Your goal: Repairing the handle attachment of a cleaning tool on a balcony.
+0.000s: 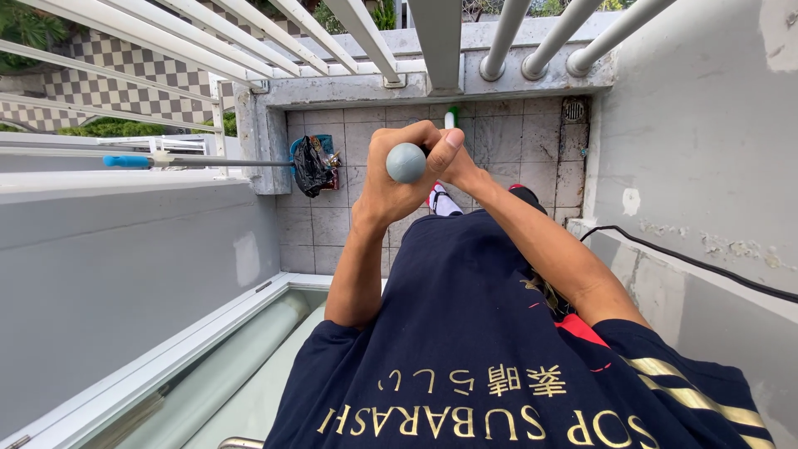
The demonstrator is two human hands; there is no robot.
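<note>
Narrow tiled balcony floor [532, 150], grey walls either side, white railing [332, 33] above. Black-and-blue bundle [313, 164] sat in the left corner by the railing post. Both hands met at centre over the floor: left hand [395, 179] and right hand [453, 158], fingers clamped together round a handle with a rounded grey end [406, 162], pointing toward the camera.

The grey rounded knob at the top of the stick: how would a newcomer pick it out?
Start at the tiled balcony floor below the white railing. At centre, both hands, left hand and right hand, clasp a stick; the grey rounded knob caps it, the only smooth ball there.
</note>
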